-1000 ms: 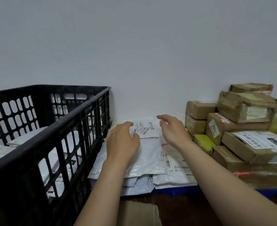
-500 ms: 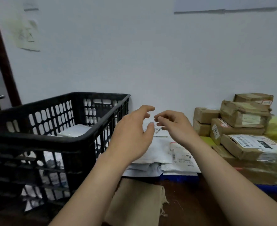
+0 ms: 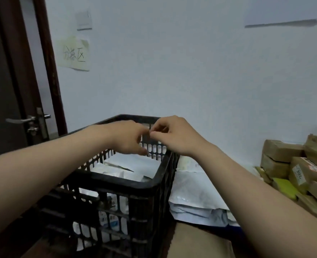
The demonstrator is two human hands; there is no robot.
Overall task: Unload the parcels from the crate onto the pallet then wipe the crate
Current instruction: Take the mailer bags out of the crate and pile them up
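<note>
While my left hand (image 3: 127, 135) and right hand (image 3: 174, 135) hover above the black lattice-walled plastic crate (image 3: 150, 185), fingers loosely curled and empty, their tips nearly meet over its far rim. Smooth white poly-mailer parcels (image 3: 135, 164) lie flat inside the crate; at 3 o'clock of it more glossy white mailers (image 3: 193, 194) are stacked. Farther toward 3 o'clock sit creased, taped brown cardboard boxes (image 3: 280, 151).

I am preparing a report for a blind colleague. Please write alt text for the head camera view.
Two bare hands, left hand and right hand, hover empty with fingers nearly meeting above a black crate that holds white parcels. To the right of the crate lie flat white mailers, and further right brown boxes; a door stands at left.
</note>
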